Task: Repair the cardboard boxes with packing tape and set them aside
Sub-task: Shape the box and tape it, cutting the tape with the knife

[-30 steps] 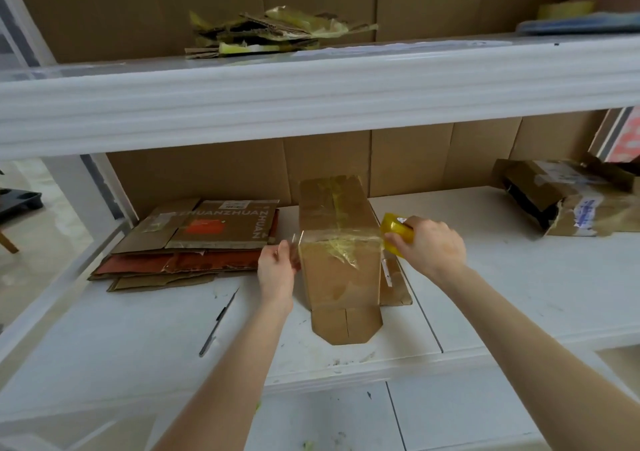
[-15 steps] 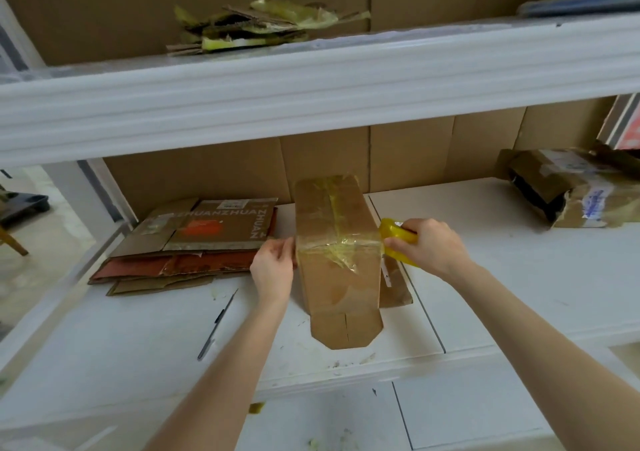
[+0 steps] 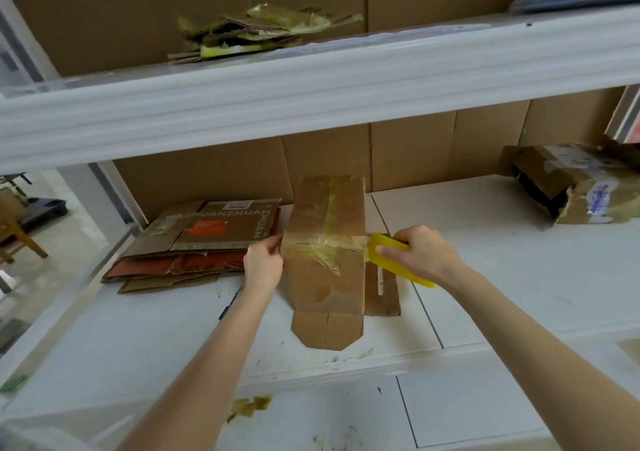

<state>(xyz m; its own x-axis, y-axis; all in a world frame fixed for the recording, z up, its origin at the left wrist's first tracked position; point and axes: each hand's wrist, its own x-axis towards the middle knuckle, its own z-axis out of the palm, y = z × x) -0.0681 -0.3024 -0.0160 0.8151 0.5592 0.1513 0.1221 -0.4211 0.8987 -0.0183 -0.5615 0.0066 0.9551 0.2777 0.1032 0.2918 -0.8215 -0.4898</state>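
A flattened brown cardboard box [image 3: 325, 288] lies lengthwise in the middle of the white shelf [image 3: 138, 340]. A strip of yellowish clear packing tape [image 3: 325, 241] runs across it from edge to edge, over an older strip along its length. My left hand [image 3: 263, 263] pinches the box's left edge where the tape strip ends. My right hand [image 3: 419, 253] grips a flat yellow tool [image 3: 384, 246], whose tip touches the box's right edge at the tape's other end.
A stack of flattened boxes [image 3: 207, 236] lies left of the box. A dark pen-like tool [image 3: 230, 300] rests by my left wrist. A torn box [image 3: 581, 187] sits at the far right. The upper shelf beam [image 3: 311, 80] overhangs, with tape scraps [image 3: 256, 31] on top.
My right hand has slid the yellow tool down against the box's right edge, and the tape strip now lies flat across the box. My left hand stays at the left edge.
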